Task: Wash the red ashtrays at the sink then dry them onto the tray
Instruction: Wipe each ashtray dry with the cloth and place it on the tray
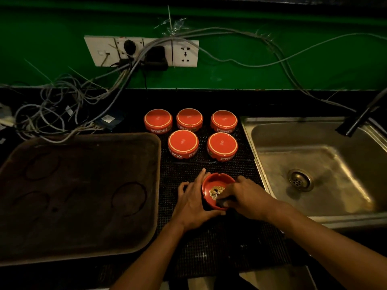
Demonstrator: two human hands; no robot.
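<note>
Centrally, lower frame: one red ashtray, glossy, round, notched rim, gold emblem inside (upright on the black studded mat). Left hand cups its side, fingers curled around it; right hand grips its right rim. Five upturned ashtrays sit above.

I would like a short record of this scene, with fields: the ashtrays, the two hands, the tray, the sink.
ashtray in hand: one red ashtray, upright, gold emblem inside, over the black mat
left hand: grips the ashtray's left side
right hand: holds a dark item inside the ashtray; what it is I cannot tell
other ashtrays: five, upside down on the mat, three behind, two in front
tray: left of the mat, no ashtrays on it
sink: right of the mat, no water running
</note>
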